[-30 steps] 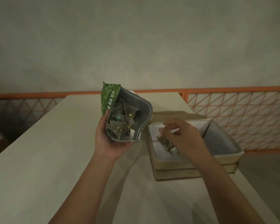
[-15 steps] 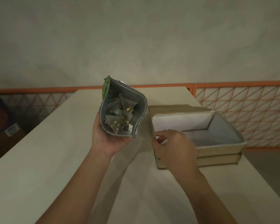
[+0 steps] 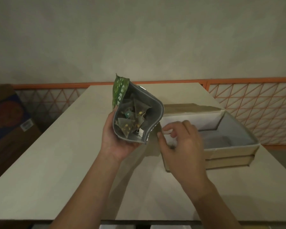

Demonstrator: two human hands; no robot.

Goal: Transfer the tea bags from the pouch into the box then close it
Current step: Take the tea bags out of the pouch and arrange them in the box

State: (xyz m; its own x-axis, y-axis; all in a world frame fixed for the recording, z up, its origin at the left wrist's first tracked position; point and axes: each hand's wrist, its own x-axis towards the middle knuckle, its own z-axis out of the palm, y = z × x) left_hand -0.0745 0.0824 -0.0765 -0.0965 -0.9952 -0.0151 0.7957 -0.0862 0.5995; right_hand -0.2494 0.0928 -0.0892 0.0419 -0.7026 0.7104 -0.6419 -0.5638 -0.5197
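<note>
My left hand [image 3: 116, 142] holds a green pouch [image 3: 120, 93] upright above the table, its open mouth tilted toward me. Several pyramid tea bags [image 3: 135, 116] show inside its silver lining. To its right, a tan cardboard box [image 3: 229, 151] stands open on the table, with a pale interior and its lid flap folded back. My right hand [image 3: 182, 146] hovers over the box's left end, just right of the pouch mouth, fingers curled and apart with nothing visibly held. A dark tea bag [image 3: 172, 147] peeks out under that hand, and the hand hides the rest of the box's left end.
The long pale table [image 3: 56, 162] runs away from me toward a plain wall. An orange lattice railing [image 3: 254, 113] stands behind and to the right. A brown and blue carton [image 3: 8, 123] sits on the floor at the left. The table's near edge is at the bottom.
My right hand set tea bags into the box, drew back to its near left corner, and now sits raised between box and pouch. The pouch stayed in my left hand.
</note>
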